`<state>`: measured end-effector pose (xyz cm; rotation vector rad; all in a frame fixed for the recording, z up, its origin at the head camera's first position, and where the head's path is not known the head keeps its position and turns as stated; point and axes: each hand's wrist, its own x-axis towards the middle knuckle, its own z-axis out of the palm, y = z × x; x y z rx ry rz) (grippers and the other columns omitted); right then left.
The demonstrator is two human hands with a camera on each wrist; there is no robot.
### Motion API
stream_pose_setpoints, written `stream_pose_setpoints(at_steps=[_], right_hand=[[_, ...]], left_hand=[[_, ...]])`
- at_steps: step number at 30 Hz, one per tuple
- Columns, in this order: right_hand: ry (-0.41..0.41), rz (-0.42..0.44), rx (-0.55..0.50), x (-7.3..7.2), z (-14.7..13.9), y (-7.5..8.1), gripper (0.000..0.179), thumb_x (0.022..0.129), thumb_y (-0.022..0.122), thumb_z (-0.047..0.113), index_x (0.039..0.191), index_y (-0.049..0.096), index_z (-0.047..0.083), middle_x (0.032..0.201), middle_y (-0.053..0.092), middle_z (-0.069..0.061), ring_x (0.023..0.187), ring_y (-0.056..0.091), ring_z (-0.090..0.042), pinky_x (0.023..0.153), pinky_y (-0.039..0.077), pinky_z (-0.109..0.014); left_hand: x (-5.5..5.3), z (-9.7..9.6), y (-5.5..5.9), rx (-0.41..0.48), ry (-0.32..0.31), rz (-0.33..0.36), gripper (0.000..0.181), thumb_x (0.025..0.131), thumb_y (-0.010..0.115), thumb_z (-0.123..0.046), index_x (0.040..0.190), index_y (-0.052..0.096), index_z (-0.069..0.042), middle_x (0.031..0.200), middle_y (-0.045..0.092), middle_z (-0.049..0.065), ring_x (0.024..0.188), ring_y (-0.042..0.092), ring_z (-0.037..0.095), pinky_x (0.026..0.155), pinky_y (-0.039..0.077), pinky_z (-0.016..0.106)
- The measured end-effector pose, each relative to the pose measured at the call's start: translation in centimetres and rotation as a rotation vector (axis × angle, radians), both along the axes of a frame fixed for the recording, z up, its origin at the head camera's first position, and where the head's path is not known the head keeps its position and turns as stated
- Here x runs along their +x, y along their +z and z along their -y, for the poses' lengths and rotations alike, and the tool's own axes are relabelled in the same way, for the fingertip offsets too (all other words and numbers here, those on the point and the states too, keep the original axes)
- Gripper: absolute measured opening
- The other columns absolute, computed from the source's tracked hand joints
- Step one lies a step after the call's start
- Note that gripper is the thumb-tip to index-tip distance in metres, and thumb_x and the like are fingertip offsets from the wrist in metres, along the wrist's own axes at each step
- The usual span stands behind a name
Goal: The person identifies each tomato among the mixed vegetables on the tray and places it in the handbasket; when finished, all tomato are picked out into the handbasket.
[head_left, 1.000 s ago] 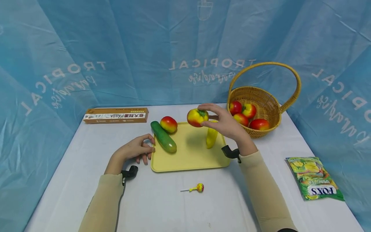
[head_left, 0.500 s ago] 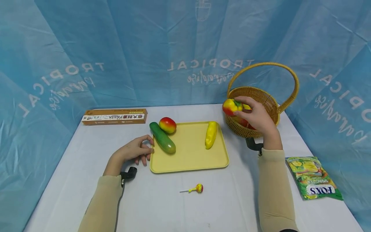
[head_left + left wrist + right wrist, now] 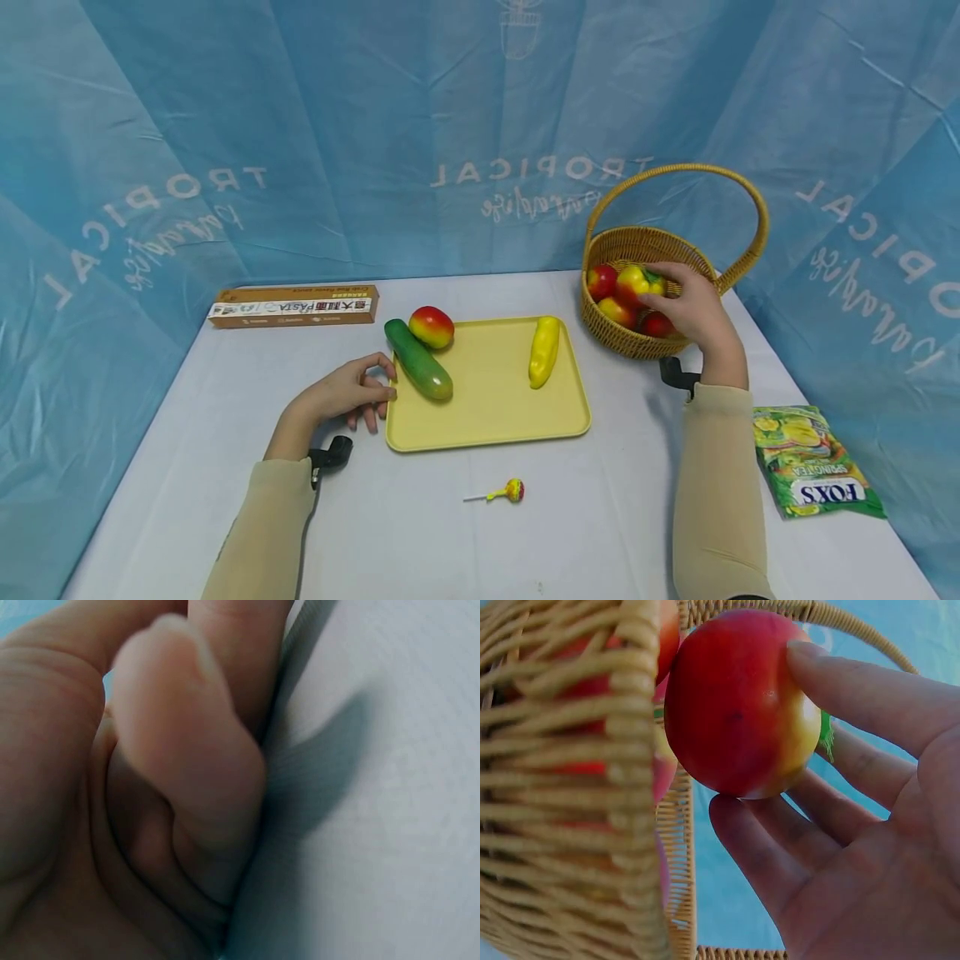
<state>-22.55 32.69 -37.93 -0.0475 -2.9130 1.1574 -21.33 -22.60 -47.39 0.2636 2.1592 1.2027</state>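
My right hand (image 3: 693, 304) is at the wicker basket (image 3: 633, 339), thumb and fingertips on a round red and yellow fruit (image 3: 739, 705) with a green leafy top. The fruit is at the basket's mouth, over other red and yellow fruits (image 3: 617, 311). My left hand (image 3: 348, 390) rests on the cloth with loosely bent fingers, thumb and index fingertips right at the left rim of the yellow tray (image 3: 487, 412). In the left wrist view the curled fingers (image 3: 187, 727) lie against the white cloth. A green cucumber (image 3: 420, 362) lies across the tray's left edge.
A mango (image 3: 432, 327) sits at the tray's back left corner, and a yellow banana-like piece (image 3: 543, 352) lies on its right side. A lollipop (image 3: 508, 490) is in front. A pasta box (image 3: 294, 306) stands back left; a green FOX'S bag (image 3: 817, 462) lies at right.
My right hand has carried the red and yellow fruit from above the tray rightward and down into the basket's mouth. My left hand stays by the tray's rim.
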Motion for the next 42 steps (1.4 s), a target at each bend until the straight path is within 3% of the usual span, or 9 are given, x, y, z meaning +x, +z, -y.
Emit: stream_pose_setpoints(at_steps=[17,21,30,42], right_hand=[[-0.052,0.030,0.016,0.0,-1.5,-0.4,0.068,0.105,0.067,0.030,0.163,0.040,0.009,0.171,0.031,-0.026,0.150,0.035,-0.053,0.120,0.035,-0.072],[-0.060,0.012,0.020,0.0,-1.6,-0.5,0.066,0.104,0.068,0.029,0.162,0.041,0.010,0.169,0.034,-0.027,0.146,0.038,-0.052,0.118,0.037,-0.072],[-0.089,-0.030,0.021,0.2,-1.6,-0.2,0.067,0.104,0.066,0.031,0.164,0.040,0.016,0.172,0.030,-0.023,0.154,0.032,-0.052,0.120,0.031,-0.074],[-0.049,-0.106,-0.106,1.0,0.3,1.6,0.065,0.103,0.069,0.034,0.162,0.044,0.021,0.171,0.037,-0.013,0.155,0.038,-0.043,0.123,0.035,-0.065]], left_hand=[[0.2,0.1,-0.1,0.014,0.002,0.012,0.036,0.103,0.068,-0.025,0.129,0.048,-0.011,0.078,0.074,0.007,0.059,0.074,0.021,0.048,0.051,0.024],[0.2,0.1,-0.1,0.014,0.002,0.009,0.035,0.103,0.068,-0.024,0.129,0.048,-0.011,0.078,0.075,0.008,0.059,0.074,0.021,0.048,0.051,0.024],[0.3,0.1,0.2,0.010,-0.002,0.003,0.038,0.103,0.069,-0.025,0.130,0.048,-0.009,0.078,0.074,0.008,0.058,0.073,0.020,0.048,0.051,0.024],[0.2,-0.1,0.3,0.013,-0.013,0.002,0.037,0.103,0.068,-0.024,0.130,0.047,-0.009,0.078,0.074,0.007,0.057,0.071,0.017,0.048,0.049,0.023]])
